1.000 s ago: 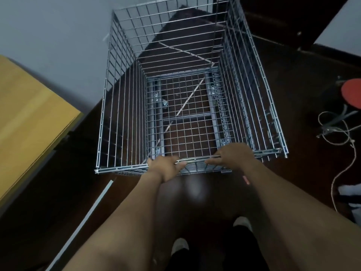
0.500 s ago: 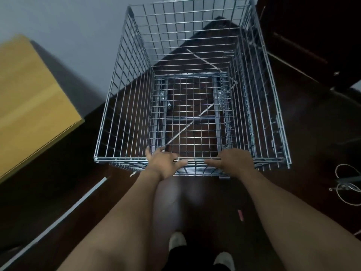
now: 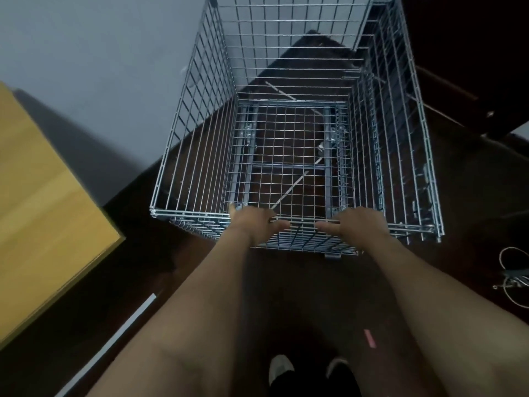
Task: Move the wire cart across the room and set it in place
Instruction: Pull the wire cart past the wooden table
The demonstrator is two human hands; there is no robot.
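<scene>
Steel cart: the cart (image 3: 297, 133) stands on the dark floor (image 3: 286, 296), empty, its near rim right in front of the person and its far end close to the grey wall (image 3: 100, 53).
Change: over the last 1 s the yellow tabletop (image 3: 48, 202) slides further left and back in view, the cable (image 3: 512, 276) on the right drops toward the lower edge, and the red thing once seen at the right edge is gone from view.
Meaning: I judge the cart is rolling forward along the wall with the person walking behind it; the move looks under way, and setting it in place is not yet done.
Left hand: the left hand (image 3: 254, 224) lies over the near rim, fingers (image 3: 237, 209) curled down inside the wire, thumb stretched along the rail toward the middle; clenched on the rim.
Right hand: the right hand (image 3: 357, 224) mirrors it, fingers wrapped over the same rail and hidden behind the knuckles, thumb pointing inward; also gripping the rim.
Spacing: the 2 thumbs lie near each other, not touching.
Feet: 2 shoes (image 3: 309, 371) show below, between the forearms.
</scene>
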